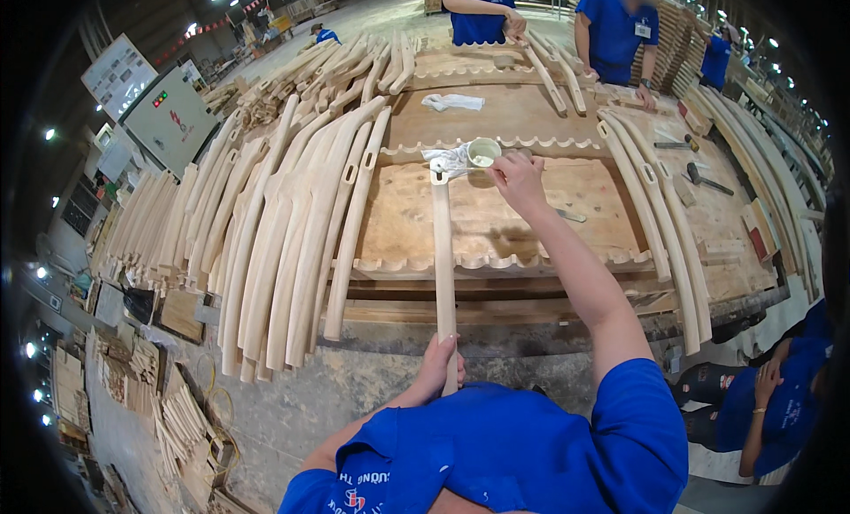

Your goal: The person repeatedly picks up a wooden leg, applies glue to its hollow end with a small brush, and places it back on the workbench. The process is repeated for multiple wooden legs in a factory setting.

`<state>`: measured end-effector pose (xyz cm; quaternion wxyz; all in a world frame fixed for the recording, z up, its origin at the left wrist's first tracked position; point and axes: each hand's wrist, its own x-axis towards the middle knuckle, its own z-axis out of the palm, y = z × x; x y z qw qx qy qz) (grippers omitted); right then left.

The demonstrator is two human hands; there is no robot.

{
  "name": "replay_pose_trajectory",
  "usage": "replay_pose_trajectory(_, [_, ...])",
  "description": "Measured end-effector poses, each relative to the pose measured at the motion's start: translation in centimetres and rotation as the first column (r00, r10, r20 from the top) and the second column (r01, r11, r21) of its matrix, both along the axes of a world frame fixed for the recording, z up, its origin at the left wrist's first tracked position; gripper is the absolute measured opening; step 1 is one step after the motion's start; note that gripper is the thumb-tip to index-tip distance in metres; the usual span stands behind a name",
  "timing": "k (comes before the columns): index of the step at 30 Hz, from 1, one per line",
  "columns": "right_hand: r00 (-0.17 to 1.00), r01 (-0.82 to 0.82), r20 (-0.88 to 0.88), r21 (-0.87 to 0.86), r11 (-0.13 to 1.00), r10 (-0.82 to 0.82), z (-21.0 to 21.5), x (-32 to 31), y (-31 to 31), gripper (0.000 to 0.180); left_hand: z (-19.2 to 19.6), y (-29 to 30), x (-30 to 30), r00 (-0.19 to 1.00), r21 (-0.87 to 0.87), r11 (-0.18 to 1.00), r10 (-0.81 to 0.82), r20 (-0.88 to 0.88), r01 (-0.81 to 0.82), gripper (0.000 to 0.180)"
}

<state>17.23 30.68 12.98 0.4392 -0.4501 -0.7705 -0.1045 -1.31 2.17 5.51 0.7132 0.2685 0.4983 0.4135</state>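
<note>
My left hand is wrapped round the lower end of a long pale wooden leg. The leg's far end has a slotted hole and rests by the scalloped rail across the bench. My right hand is closed in a pinch at the near right side of a pale cup. A thin stick-like tool seems to be in its fingers, pointing left toward the slotted end; its kind is too small to make out. Beside the cup lies a crumpled white cloth.
Several curved wooden legs stack at the left, and more lean at the right. A hammer and a flat brush-like tool lie on the bench. Co-workers in blue stand across it; another person is at the right.
</note>
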Motion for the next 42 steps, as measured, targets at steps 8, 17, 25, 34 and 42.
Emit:
replay_pose_trajectory(8, [0.996, -0.049, -0.076, -0.080, 0.996, 0.043, 0.8, 0.8, -0.2, 0.013, 0.1, 0.1, 0.0, 1.000, -0.030, 1.000, 0.002, -0.026, -0.003, 0.037])
replay_pose_trajectory(17, [0.998, 0.021, -0.057, -0.166, 0.986, -0.031, 0.2, 0.4, 1.1, 0.014, 0.2, -0.1, 0.1, 1.000, -0.018, 1.000, 0.002, -0.029, -0.003, 0.036])
replay_pose_trajectory(25, [0.996, -0.091, -0.035, -0.230, 0.969, 0.085, 0.1, 1.3, -1.4, 0.017, 0.4, -0.1, 0.1, 0.998, -0.024, 0.999, 0.019, -0.063, -0.021, 0.036])
replay_pose_trajectory(34, [0.999, 0.047, -0.010, -0.034, 0.998, -0.047, 0.7, -0.5, 0.8, 0.016, 0.3, 0.0, 0.0, 1.000, -0.011, 1.000, -0.009, -0.029, 0.009, 0.035])
replay_pose_trajectory(42, [0.993, -0.110, -0.049, -0.118, 0.987, 0.105, 0.4, 0.3, -1.1, 0.013, 0.2, -0.1, -0.1, 1.000, -0.026, 1.000, 0.010, -0.029, -0.010, 0.038])
